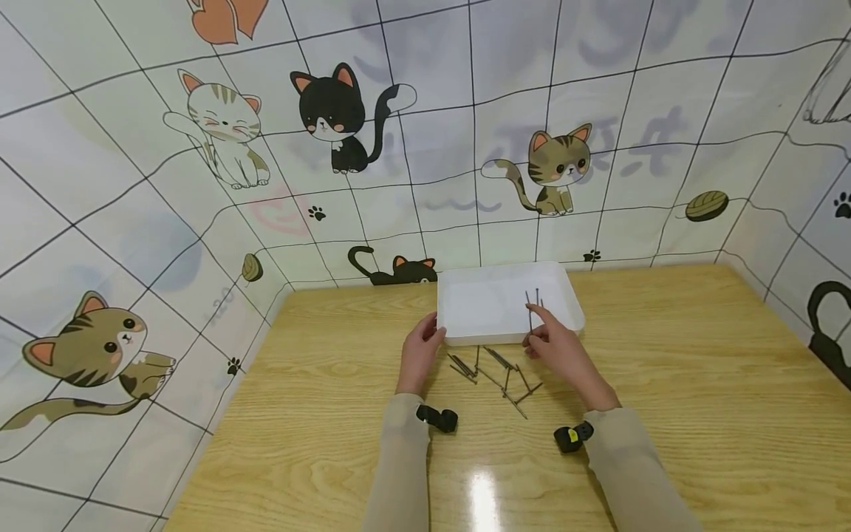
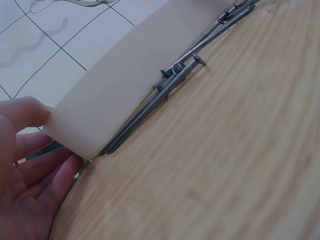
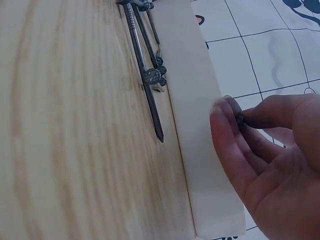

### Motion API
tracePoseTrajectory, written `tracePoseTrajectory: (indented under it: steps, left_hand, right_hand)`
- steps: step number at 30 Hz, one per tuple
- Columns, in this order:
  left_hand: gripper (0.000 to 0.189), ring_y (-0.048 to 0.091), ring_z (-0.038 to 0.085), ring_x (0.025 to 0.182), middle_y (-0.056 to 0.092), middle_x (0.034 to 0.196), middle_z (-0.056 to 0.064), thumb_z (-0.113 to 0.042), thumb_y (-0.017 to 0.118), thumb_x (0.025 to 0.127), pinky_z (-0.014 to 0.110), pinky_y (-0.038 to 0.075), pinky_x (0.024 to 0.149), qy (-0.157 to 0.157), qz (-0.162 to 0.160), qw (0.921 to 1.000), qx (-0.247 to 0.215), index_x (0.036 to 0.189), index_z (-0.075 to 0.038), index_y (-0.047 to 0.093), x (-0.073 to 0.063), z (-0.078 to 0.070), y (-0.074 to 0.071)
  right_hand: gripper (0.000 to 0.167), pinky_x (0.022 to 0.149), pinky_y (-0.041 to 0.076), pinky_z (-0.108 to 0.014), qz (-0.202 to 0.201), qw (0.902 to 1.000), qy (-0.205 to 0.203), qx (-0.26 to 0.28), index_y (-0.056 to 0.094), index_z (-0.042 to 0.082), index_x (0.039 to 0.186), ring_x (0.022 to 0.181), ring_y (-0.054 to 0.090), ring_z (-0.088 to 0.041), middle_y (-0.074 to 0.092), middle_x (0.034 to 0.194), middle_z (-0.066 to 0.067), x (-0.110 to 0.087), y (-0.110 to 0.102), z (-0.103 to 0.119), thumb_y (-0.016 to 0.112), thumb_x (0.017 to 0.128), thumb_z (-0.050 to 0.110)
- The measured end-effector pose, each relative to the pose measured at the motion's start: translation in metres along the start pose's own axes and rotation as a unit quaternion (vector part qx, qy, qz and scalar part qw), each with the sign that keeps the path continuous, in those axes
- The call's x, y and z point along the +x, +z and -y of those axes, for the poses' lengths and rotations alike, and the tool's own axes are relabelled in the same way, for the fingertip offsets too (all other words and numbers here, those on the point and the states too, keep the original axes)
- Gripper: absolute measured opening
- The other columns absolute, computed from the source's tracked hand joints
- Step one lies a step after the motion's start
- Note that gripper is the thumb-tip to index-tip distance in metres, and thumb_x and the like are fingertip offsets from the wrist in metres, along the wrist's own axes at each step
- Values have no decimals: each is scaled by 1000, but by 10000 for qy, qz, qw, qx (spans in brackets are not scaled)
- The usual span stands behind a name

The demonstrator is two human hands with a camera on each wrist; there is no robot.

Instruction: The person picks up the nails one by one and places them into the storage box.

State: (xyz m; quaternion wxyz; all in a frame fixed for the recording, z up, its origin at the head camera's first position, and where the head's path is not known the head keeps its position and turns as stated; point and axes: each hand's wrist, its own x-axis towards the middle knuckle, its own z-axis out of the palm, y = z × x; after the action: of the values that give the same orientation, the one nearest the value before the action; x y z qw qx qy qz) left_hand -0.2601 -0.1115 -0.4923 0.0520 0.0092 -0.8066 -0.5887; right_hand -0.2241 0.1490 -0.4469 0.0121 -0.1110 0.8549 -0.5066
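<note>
A shallow white tray (image 1: 482, 340) stands on the wooden table. At its left front corner my left hand (image 1: 420, 353) grips the wall, thumb near the rim and fingers around the corner in the left wrist view. My right hand (image 1: 560, 353) is over the tray's front right side, pinching a nail (image 1: 530, 316) between thumb and fingers. Its head shows at the fingertips (image 3: 222, 107) in the right wrist view. Just beyond, more thin nails (image 1: 537, 295) lie inside the tray. Several dark loose nails (image 1: 500, 359) are scattered on the table against and before the tray's front wall.
The wooden table (image 1: 332, 414) runs back to a wall covering (image 1: 425, 148) with cartoon cats and grid lines. Similar covering (image 1: 120, 244) closes off the left side. Black wrist cameras (image 1: 437, 418) are strapped to both sleeves.
</note>
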Motion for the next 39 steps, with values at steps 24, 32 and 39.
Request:
tracePoseTrajectory:
  steps: [24, 32, 39]
  left_hand:
    - [44, 50, 14, 105, 54, 122, -1, -29, 57, 88, 35, 41, 88, 113, 36, 9999, -69, 130, -20, 48, 4, 3, 1]
    - [44, 50, 13, 104, 54, 121, -1, -29, 57, 87, 34, 41, 87, 85, 34, 9999, -78, 129, -21, 49, 4, 4, 0]
    - [42, 51, 15, 104, 54, 121, 1, -29, 56, 88, 36, 41, 87, 182, 13, 9998, -89, 129, -20, 49, 4, 3, 0]
  right_hand:
    - [56, 73, 49, -42, -238, 9974, 535, -427, 26, 6, 139, 84, 62, -31, 55, 107, -20, 56, -39, -10, 51, 89, 6]
    - [47, 61, 45, -34, 54, 9921, 509, -1150, 37, 2, 132, 75, 62, -26, 60, 98, -18, 75, -35, -14, 52, 88, 9]
    - [45, 56, 43, -29, 415, 9842, 637, -1600, 41, 0, 129, 69, 61, -20, 62, 97, -16, 93, -24, -11, 52, 85, 6]
